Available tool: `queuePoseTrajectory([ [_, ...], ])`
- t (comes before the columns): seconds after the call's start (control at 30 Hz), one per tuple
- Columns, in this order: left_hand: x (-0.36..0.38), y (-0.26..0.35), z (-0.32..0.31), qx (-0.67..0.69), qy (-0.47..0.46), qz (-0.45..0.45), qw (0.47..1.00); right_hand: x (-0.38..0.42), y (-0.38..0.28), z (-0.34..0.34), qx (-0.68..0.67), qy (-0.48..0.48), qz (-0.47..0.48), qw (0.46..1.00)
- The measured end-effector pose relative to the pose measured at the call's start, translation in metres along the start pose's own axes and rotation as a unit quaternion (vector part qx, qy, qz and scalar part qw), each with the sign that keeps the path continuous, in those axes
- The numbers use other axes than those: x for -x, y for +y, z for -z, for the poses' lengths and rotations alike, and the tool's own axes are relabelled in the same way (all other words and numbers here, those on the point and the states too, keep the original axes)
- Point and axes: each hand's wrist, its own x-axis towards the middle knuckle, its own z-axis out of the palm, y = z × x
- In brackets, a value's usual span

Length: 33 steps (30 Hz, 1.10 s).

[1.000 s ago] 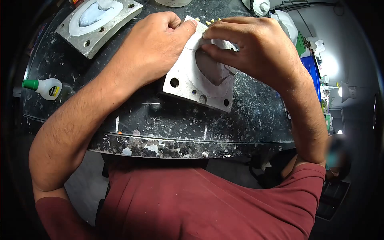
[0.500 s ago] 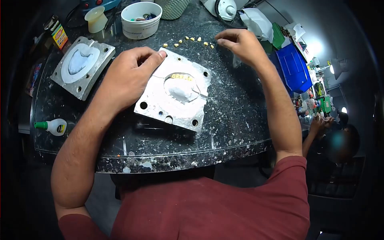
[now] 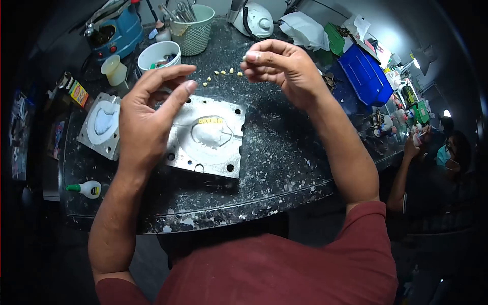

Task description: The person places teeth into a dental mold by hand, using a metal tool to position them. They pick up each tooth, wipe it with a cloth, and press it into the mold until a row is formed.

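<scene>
My left hand [image 3: 145, 114] is raised over the left edge of a metal mold plate [image 3: 221, 157], thumb and fingers apart and nothing between them. White plaster [image 3: 206, 133] fills the plate's middle, with a short row of yellowish teeth [image 3: 210, 121] set in it. Up and to the right, my right hand [image 3: 287, 66] pinches a small pale piece, apparently a tooth, between thumb and fingertips. Several loose teeth [image 3: 223, 72] lie in an arc on the dark table beyond the plate.
A second mold half [image 3: 108, 144] lies left, near a glue bottle [image 3: 91, 189]. Behind are a white tub [image 3: 152, 54], a woven basket [image 3: 195, 39] and a blue machine [image 3: 119, 38]. A blue bin [image 3: 366, 76] stands right; a masked person [image 3: 450, 157] sits beyond.
My left hand has lifted off the plate and opened. My right hand has risen from beside the teeth row with a small piece in its fingertips. The view has shifted.
</scene>
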Motion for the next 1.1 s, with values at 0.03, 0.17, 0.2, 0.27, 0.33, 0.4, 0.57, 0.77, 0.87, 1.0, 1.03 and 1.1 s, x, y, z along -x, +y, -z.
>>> queuePoseTrajectory([
  [0.03, -0.003, 0.008, -0.004, 0.014, -0.022, 0.018, 0.999, 0.004, -0.003, -0.012, -0.036, -0.004, 0.004, 0.999],
  [0.17, -0.016, 0.013, -0.021, 0.168, -0.005, 0.053, 0.984, 0.007, 0.003, -0.04, -0.113, 0.013, 0.034, 0.993],
  [0.2, -0.018, 0.014, -0.022, 0.173, 0.001, 0.061, 0.983, 0.007, 0.006, -0.043, -0.123, 0.024, 0.043, 0.991],
  [0.27, -0.018, 0.012, -0.03, 0.162, -0.012, 0.045, 0.986, 0.009, 0.009, -0.05, -0.172, 0.061, 0.049, 0.982],
  [0.33, -0.018, 0.011, -0.035, 0.164, -0.011, 0.041, 0.986, 0.012, 0.01, -0.057, -0.191, 0.066, 0.067, 0.977],
  [0.4, -0.018, 0.014, -0.035, 0.182, 0.006, 0.055, 0.982, 0.015, 0.011, -0.061, -0.183, 0.063, 0.071, 0.979],
  [0.57, -0.018, 0.008, -0.032, 0.186, 0.011, 0.027, 0.982, 0.015, 0.01, -0.056, -0.104, 0.043, 0.094, 0.989],
  [0.77, -0.018, -0.001, -0.015, 0.314, -0.025, 0.119, 0.942, 0.006, 0.012, 0.079, 0.639, 0.281, 0.161, 0.698],
  [0.87, -0.019, 0.002, -0.011, 0.341, -0.039, 0.145, 0.928, 0.008, 0.033, 0.11, 0.674, 0.252, 0.055, 0.692],
  [1.0, -0.022, 0.003, -0.011, 0.335, -0.063, 0.154, 0.927, 0.005, 0.036, 0.114, 0.671, 0.25, 0.015, 0.697],
  [1.03, -0.025, 0.005, -0.011, 0.331, -0.075, 0.188, 0.922, 0.004, 0.027, 0.105, 0.632, 0.29, 0.118, 0.709],
  [1.1, -0.032, 0.008, -0.013, 0.31, -0.106, 0.239, 0.914, 0.009, 0.002, 0.073, 0.549, 0.317, 0.29, 0.717],
])
